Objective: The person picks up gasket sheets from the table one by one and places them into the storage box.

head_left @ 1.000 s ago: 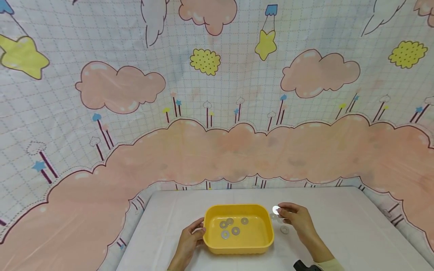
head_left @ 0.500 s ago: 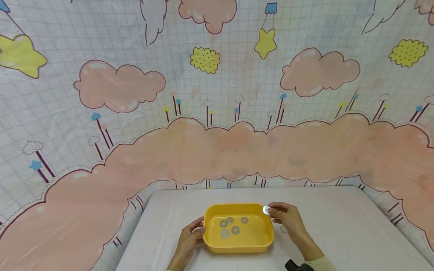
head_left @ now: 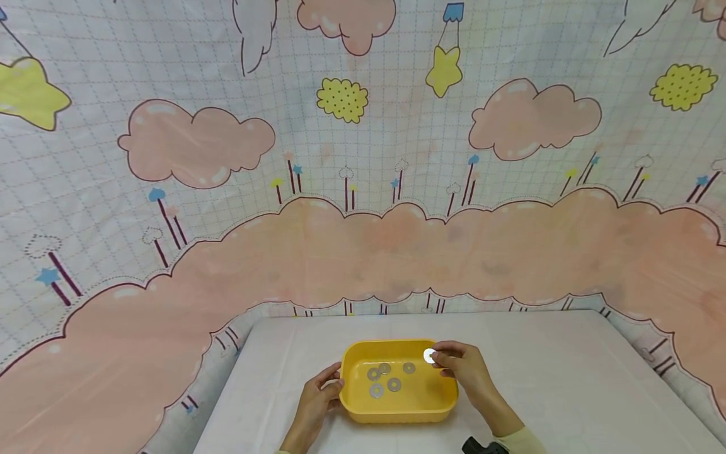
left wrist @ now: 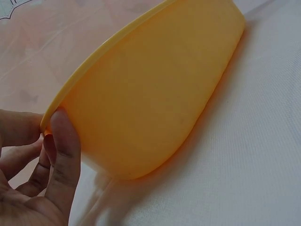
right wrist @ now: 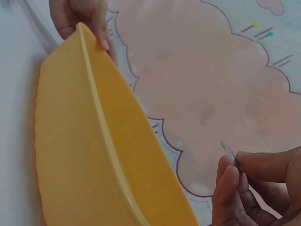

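A yellow plastic tray (head_left: 399, 417) stands on the table, with several flat silver washers (head_left: 389, 385) lying on its floor, mostly toward the left. At its left end, my left hand (head_left: 317, 396) pinches the rim; the left wrist view shows the thumb on the outer wall (left wrist: 136, 99). Between thumb and fingertips, my right hand (head_left: 469, 373) pinches one bright washer (head_left: 426, 355) above the tray's far right corner. In the right wrist view this washer (right wrist: 227, 148) appears nearly edge-on, raised past the tray's rim (right wrist: 104, 127).
A white cloth covers the table (head_left: 283, 353). Behind it hangs a patterned backdrop (head_left: 363, 258) with clouds and stars. A black device (head_left: 482, 446) is by the right sleeve (head_left: 518, 441). The right hand and forearm hide the table just right of the tray.
My right hand has carried the washer leftward from beside the tray to over its far right corner. Loose washers seen right of the tray are now hidden. My left hand stays on the rim.
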Motion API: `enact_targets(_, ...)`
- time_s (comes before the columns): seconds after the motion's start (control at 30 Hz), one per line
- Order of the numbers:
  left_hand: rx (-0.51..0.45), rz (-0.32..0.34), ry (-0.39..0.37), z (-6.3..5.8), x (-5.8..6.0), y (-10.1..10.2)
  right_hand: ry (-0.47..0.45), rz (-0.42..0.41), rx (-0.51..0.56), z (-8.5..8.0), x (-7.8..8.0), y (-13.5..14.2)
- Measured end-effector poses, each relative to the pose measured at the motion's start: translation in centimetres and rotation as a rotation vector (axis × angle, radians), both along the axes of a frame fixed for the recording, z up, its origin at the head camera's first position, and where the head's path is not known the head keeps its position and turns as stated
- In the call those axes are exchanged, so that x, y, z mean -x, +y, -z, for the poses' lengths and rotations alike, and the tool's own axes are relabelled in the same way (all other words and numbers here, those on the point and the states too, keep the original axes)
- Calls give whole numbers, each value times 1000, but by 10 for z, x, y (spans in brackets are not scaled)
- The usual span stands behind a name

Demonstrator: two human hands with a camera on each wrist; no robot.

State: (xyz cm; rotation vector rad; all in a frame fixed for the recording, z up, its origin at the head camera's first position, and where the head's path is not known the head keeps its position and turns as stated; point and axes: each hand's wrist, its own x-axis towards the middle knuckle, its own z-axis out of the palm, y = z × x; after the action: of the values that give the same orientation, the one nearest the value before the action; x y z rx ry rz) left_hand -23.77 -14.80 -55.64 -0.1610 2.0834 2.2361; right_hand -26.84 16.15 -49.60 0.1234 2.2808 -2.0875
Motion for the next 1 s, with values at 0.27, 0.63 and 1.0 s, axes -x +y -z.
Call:
enact_targets(0.27,2,1,1,-2,-1,0,0,-47,-6,3,-2,-15)
enact_targets(0.63,2,2,-1,-2,-1,0,17,-122,-8,10,-3,-27)
enact_targets(1.0,1,-8,0,0,-1,1,7,-184,-10,20,-3,-40)
